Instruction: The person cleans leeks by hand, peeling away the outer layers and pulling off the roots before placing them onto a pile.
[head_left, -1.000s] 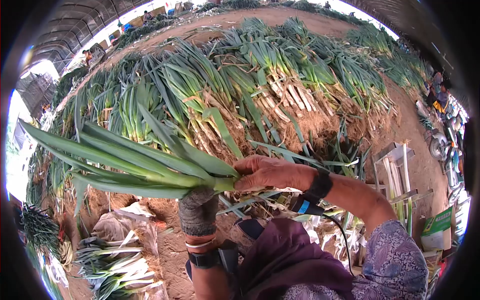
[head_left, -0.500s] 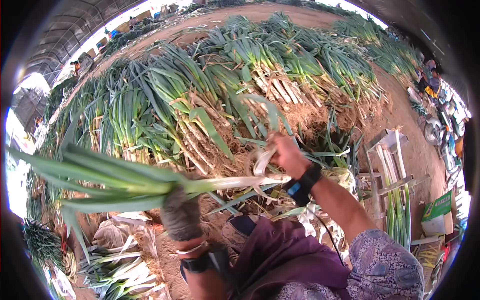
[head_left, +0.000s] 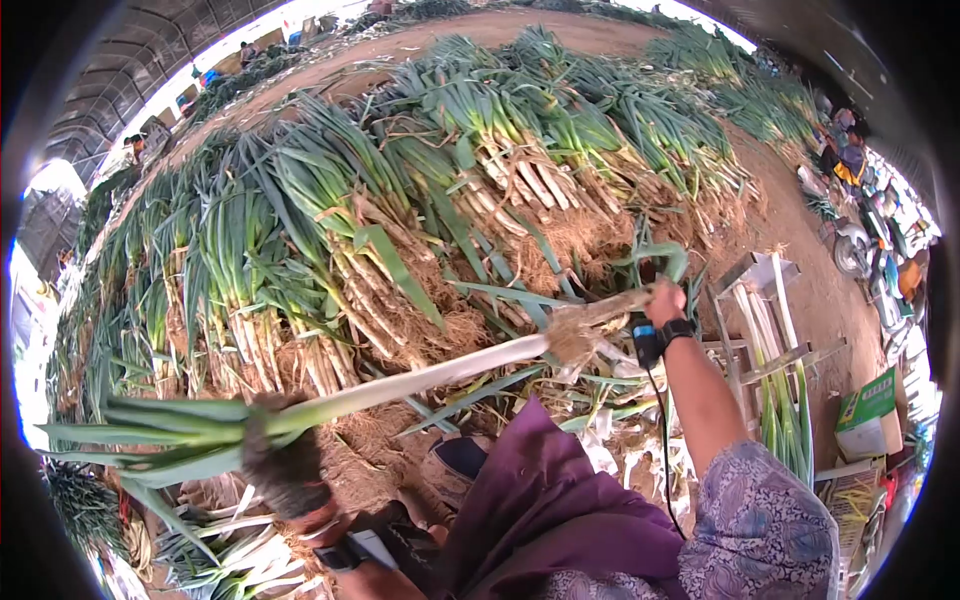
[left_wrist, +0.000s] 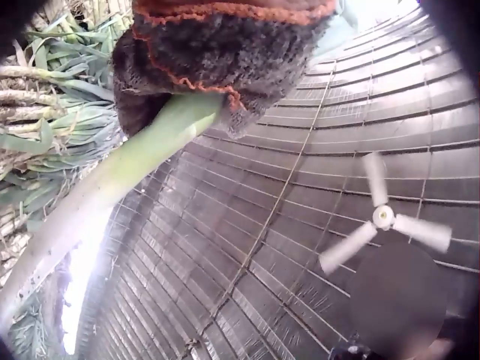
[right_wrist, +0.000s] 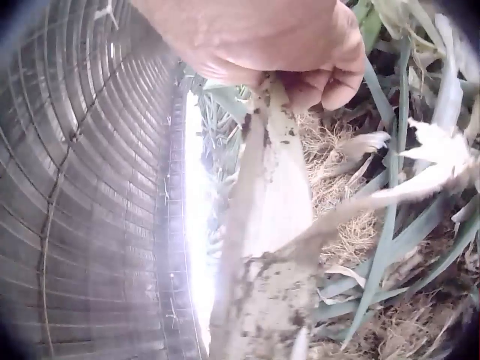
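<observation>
A long leek lies slantwise across the front of the body, its green leaves to the left and its white shank to the right. My gloved left hand grips it where leaves meet shank; in the left wrist view the pale green stem comes out from under the dark knitted glove. At the root end, my bare right hand pinches a stripped outer leaf. Up close in the right wrist view, this dirt-specked whitish leaf sheath hangs from the curled fingers of the right hand.
Heaped leeks with roots spread across the ground ahead. A metal stand at the right holds several cleaned leeks. Beyond it sits a green and white box. Peeled leaves litter the ground by the legs, and more leeks lie at lower left.
My right hand has moved right along the leek to the root end, drawing an outer leaf down off the shank. The left hand has shifted left and lower, and the white shank now shows bare.
</observation>
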